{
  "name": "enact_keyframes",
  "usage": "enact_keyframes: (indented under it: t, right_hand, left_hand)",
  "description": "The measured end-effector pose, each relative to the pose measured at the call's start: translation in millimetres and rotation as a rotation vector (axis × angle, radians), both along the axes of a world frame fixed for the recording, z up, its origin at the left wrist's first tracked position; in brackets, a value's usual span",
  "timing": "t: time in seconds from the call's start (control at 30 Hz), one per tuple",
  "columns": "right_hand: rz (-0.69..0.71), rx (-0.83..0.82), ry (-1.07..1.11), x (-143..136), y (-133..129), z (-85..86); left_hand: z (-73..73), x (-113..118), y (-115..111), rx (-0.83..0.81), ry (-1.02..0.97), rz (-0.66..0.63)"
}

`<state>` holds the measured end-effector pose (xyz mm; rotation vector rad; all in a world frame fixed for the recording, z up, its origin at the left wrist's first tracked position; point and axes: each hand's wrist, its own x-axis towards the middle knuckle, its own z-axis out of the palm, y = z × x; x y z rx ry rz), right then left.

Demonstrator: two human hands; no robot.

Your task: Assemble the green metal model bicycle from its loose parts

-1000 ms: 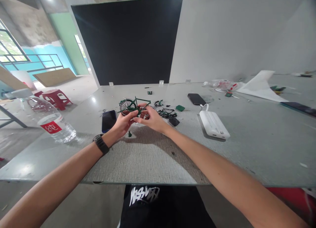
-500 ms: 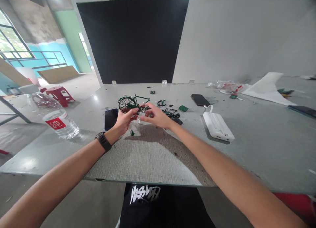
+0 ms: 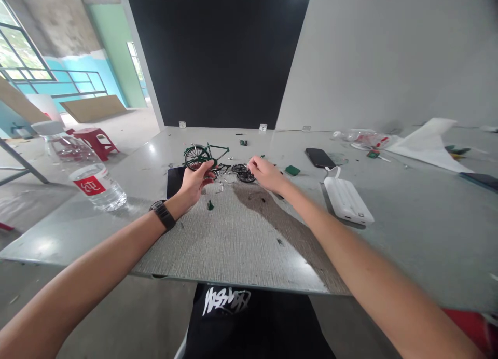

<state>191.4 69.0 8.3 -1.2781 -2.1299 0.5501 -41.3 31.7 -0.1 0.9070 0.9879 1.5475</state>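
They wear a black wristband [image 3: 163,215] and white-lettered black clothing [image 3: 268,325].

"纯" on red bottle label [image 3: 90,184]

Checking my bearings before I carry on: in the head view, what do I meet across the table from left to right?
Bottle → watch → left hand holding the bike → loose wheels → right hand → green block → power bank → white piece.

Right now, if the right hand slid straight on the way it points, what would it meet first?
Probably the small black wheels, just ahead of the right hand; depth is unclear there, so they may be touching.
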Motion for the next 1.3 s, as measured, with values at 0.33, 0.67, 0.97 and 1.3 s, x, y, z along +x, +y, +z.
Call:
enact_keyframes:
  t: [0.33, 0.67, 0.97, 1.3]
  right_hand:
    - [0.067, 0.065, -0.243, -3, -2, -1.9]
    - [0.109, 0.182, -0.276, 18, -8, 16.2]
    - [-0.139, 0.263, -0.195, 72, -14, 15.0]
    - [-0.07, 0.196, -0.379, 51, -15, 3.8]
  left_hand:
    - [-3.5, -1, 3, -0.055, -0.016, 0.034]
    - [-6.2, -2, 4, -0.08, 0.05, 0.01]
    - [-6.1, -2, 2, -0.034, 0.111, -0.018]
    - [2.8, 3, -6, -0.074, 0.123, 0.011]
